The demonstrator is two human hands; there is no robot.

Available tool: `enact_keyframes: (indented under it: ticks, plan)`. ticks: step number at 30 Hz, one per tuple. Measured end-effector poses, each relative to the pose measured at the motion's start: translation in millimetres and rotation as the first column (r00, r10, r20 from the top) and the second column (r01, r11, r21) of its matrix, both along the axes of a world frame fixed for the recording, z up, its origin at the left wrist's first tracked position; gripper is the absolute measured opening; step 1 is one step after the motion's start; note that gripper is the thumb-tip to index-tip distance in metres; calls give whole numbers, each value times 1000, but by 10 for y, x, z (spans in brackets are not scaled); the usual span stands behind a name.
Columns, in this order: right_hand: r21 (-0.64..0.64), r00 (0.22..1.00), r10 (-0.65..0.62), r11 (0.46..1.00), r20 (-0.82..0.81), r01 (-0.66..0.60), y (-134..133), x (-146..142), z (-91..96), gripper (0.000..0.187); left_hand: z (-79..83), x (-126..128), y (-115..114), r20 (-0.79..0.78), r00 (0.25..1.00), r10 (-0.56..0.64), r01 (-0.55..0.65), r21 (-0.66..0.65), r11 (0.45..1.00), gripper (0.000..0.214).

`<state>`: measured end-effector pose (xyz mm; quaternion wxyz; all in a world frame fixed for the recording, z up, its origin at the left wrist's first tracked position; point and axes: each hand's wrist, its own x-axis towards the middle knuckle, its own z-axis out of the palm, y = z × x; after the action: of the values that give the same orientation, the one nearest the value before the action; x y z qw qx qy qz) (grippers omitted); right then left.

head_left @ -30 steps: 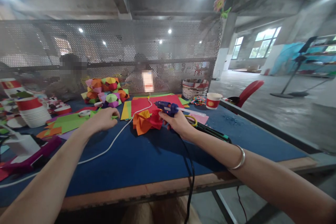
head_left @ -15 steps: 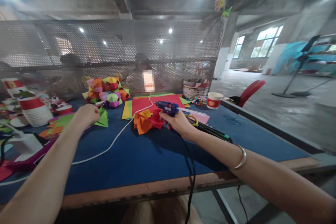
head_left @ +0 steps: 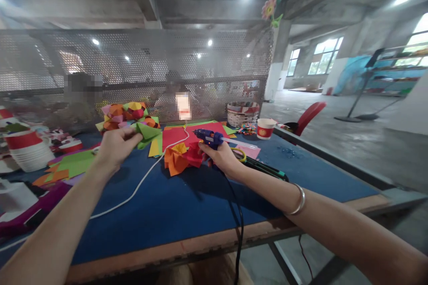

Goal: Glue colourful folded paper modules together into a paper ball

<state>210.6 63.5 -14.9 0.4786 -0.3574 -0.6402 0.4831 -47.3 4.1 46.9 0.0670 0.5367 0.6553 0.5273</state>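
Between the thumb and fingers of my left hand (head_left: 115, 148) is a folded green paper piece (head_left: 147, 135), raised above the table. My right hand (head_left: 223, 156) is wrapped round a blue hot glue gun (head_left: 207, 138), its nozzle facing left and a clear glue stick (head_left: 239, 142) poking out behind. Just below the nozzle lies a folded orange and red paper shape (head_left: 179, 159), close to my right fingers; whether they touch it I cannot tell. The gun's black cord (head_left: 240, 218) drops over the table's front edge.
Colored paper sheets (head_left: 174, 135) lie behind the glue gun. Finished paper balls (head_left: 129, 116) are heaped at the back left. A white cable (head_left: 133, 191) crosses the blue table. Stacked paper cups (head_left: 28, 149) and a purple power strip (head_left: 40, 209) are left; scissors (head_left: 240, 155) and a paper cup (head_left: 265, 129) right.
My left hand has lifted the green paper piece and brought it right, toward the glue gun. The right hand keeps the gun in nearly the same place; the view has turned slightly right.
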Motion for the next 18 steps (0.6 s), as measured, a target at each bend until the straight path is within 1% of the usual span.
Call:
enact_keyframes:
  ticks: [1,2,5,6,9,12,14,16,18]
  plan:
    - [-1,1000,1,1000,-3,-1,-3,-2,0,15,-55,110,6,38,997,-70,71,-6,997,16]
    - [-2,1000,4,1000,-4,-4,-9,-5,1,13,-118,212,9,35,993,-114,115,-14,993,15]
    - [-8,1000,29,1000,6,-29,-45,-12,13,15,-306,433,3,13,963,-270,270,-84,959,20]
    - [-10,999,43,999,4,-43,-58,-13,18,15,-355,474,-1,-22,954,-298,294,-101,950,21]
    - [-8,995,103,995,-19,-103,-82,-14,25,19,-440,526,-10,-145,944,-297,283,-108,953,21]
    - [28,983,181,983,-22,-180,-74,-21,4,34,-465,549,-22,-251,930,-269,247,-113,962,19]
    - [37,979,206,978,-9,-205,-59,-36,-24,40,-470,578,-38,-308,918,-249,228,-102,968,15]
    - [21,980,201,979,8,-201,-46,-55,-55,38,-473,617,-59,-357,903,-237,220,-90,971,10]
    - [9,984,178,984,29,-178,-35,-72,-82,32,-476,652,-77,-389,889,-242,226,-87,970,8]
